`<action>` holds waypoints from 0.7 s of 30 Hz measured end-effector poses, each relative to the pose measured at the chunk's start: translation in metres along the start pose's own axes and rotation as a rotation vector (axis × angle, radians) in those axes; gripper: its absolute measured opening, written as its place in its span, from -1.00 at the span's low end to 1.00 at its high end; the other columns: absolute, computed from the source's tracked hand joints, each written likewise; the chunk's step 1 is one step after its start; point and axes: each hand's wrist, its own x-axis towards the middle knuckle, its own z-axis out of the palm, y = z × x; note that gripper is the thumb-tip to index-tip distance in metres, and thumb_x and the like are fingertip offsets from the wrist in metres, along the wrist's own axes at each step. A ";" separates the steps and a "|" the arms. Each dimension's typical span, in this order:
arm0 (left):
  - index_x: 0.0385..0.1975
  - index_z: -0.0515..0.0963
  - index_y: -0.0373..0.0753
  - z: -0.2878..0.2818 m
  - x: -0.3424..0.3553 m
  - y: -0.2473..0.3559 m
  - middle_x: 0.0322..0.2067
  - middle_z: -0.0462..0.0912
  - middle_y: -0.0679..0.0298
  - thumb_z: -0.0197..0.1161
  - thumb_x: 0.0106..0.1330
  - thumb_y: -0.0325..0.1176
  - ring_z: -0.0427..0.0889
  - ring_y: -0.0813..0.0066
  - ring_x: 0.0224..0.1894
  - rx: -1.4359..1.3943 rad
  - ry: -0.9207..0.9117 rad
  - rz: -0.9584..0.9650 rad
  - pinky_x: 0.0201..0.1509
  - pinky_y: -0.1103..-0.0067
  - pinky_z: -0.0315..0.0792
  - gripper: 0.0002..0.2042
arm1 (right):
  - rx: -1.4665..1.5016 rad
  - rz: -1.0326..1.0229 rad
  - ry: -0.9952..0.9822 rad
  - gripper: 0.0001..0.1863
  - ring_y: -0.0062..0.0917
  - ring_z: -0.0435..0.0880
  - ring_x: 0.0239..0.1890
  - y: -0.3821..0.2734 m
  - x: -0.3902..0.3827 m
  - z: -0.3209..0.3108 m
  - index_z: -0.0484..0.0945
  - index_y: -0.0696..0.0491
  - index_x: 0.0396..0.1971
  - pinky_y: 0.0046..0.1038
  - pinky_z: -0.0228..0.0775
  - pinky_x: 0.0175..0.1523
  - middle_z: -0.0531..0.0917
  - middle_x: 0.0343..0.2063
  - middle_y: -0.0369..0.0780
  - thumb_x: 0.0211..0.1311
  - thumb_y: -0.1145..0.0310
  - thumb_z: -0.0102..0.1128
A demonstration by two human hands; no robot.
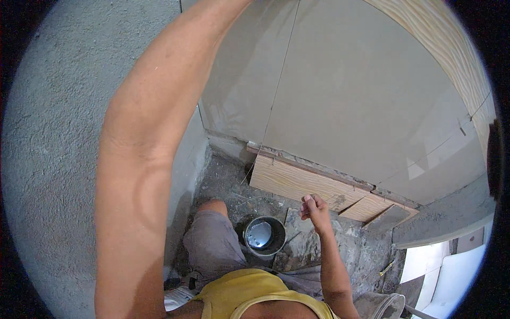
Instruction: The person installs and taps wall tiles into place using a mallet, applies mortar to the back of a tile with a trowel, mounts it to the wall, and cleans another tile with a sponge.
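Note:
My left arm [143, 122] reaches up along the left side and leaves the picture at the top edge, so the hand is out of sight. Ahead of me stands a wall faced with large smooth grey tiles [361, 80]. A thin dark line [272, 106], perhaps a string, runs down across them and past their lower edge. My right hand [315, 211] is held low in front of the tiles, its fingers curled in with the thumb against them. Whatever they may hold is too small to make out.
A bucket [264, 236] with liquid inside stands by my knee. Wood-patterned tile pieces [303, 183] line the wall's foot. A rough grey plastered wall [58, 149] rises at left. Another bucket [385, 305] is at lower right, near white panels [451, 271].

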 end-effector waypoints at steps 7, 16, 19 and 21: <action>-0.29 0.58 -0.37 0.002 -0.006 0.003 -0.19 0.67 -0.06 0.39 0.24 -0.12 0.63 -0.04 -0.08 0.035 0.106 0.032 -0.04 0.18 0.48 -0.63 | -0.083 0.011 -0.040 -0.62 -0.56 0.63 -0.52 0.001 0.002 0.010 0.57 0.15 -0.20 -0.50 0.49 -0.45 0.60 -0.52 -0.27 0.48 0.08 0.11; -0.03 0.59 -0.32 -0.012 -0.023 0.016 0.02 0.64 -0.05 0.30 0.38 -0.13 0.59 -0.05 0.12 -0.047 0.062 -0.076 0.19 0.16 0.45 -0.62 | -0.039 0.018 -0.100 -0.64 -0.58 0.59 -0.58 -0.005 0.089 0.087 0.54 0.13 -0.28 -0.46 0.43 -0.51 0.54 -0.59 -0.30 0.47 0.09 0.12; 0.07 0.55 -0.31 -0.011 -0.030 0.013 0.15 0.56 -0.06 0.32 0.36 -0.15 0.53 -0.07 0.20 -0.015 0.006 -0.046 0.25 0.17 0.44 -0.58 | -0.104 0.010 -0.030 -0.62 -0.34 0.65 -0.56 0.007 0.134 0.131 0.55 0.16 -0.32 -0.28 0.48 -0.44 0.62 -0.56 -0.16 0.43 0.09 0.14; 0.13 0.52 -0.32 -0.009 -0.034 0.010 0.18 0.53 -0.06 0.34 0.35 -0.15 0.51 -0.07 0.23 0.019 0.115 0.023 0.27 0.18 0.44 -0.54 | -0.620 -0.168 0.232 -0.59 -0.35 0.75 -0.41 0.010 0.159 0.154 0.63 0.21 -0.23 -0.28 0.57 -0.36 0.70 -0.43 -0.01 0.39 0.09 0.14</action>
